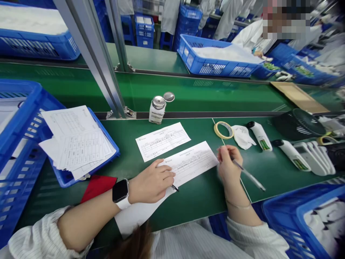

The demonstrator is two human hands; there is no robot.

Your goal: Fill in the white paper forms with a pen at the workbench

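Observation:
My left hand (153,181), with a watch on the wrist, lies palm down on a printed form (195,158), its fingers stretched over the left end. A dark pen-like tip (175,187) pokes out from under those fingers; the rest is hidden. Just beyond the form's right end, my right hand (230,163) is closed around a pen (249,175), whose clear barrel slants down to the right. A second filled-in form (163,140) lies behind the first. Part of a white sheet (145,216) shows beneath my left forearm.
A blue tray (115,153) of stacked papers stands left, by a red item (98,187). Behind the forms are a white pump bottle (156,112) and a metal post (94,54). Right are a tape roll (215,131), crumpled tissue (242,136) and handheld white devices (261,136).

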